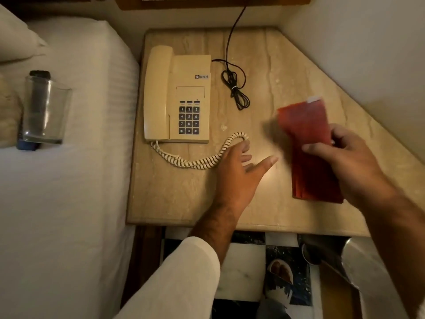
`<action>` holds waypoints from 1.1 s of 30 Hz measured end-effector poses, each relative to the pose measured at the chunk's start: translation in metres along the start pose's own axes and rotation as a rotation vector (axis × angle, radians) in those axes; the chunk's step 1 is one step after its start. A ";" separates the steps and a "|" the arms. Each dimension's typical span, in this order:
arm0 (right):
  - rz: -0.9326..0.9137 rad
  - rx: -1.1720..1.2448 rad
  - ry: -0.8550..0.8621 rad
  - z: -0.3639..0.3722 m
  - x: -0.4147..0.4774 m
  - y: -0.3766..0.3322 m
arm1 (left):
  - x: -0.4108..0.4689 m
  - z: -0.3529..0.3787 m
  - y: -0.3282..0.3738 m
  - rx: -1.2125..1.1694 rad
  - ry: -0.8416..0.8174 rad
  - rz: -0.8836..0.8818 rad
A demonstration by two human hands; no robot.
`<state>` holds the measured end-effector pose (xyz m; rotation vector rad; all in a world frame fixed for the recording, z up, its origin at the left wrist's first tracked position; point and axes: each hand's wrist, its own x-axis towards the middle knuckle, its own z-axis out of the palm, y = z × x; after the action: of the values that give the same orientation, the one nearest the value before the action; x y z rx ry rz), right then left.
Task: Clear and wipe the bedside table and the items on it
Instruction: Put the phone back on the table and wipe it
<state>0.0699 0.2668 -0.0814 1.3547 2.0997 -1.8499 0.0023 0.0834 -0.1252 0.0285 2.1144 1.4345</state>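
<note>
The beige marble bedside table (184, 194) holds a cream corded telephone (178, 95) with its handset on the cradle. Its coiled cord (195, 161) loops along the front, and my left hand (239, 171) lies open with the fingers touching the cord's end. My right hand (345, 157) grips a folded red cloth (308, 143), blurred, its lower part over the table's right side. A black cable (234, 86) lies bundled behind the phone.
On the white bed (69, 192) to the left lie a clear drinking glass (46, 111) and a dark-capped bottle (38, 88) behind it. Walls close in the table at back and right. Checkered floor and a foot (279, 272) show below the table's front edge.
</note>
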 end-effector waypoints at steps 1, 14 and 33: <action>-0.035 0.017 -0.091 0.008 -0.010 -0.003 | 0.001 -0.001 0.009 -0.152 -0.043 -0.085; -0.433 0.012 -0.081 0.129 0.034 -0.040 | 0.038 -0.163 0.085 -0.255 0.220 0.120; -0.956 -0.859 -0.277 0.166 0.109 -0.016 | 0.081 -0.152 -0.013 1.256 0.282 0.418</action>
<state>-0.0897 0.1944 -0.1761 -0.1195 3.0089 -0.8263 -0.1327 -0.0235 -0.1337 0.8096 3.0107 0.0493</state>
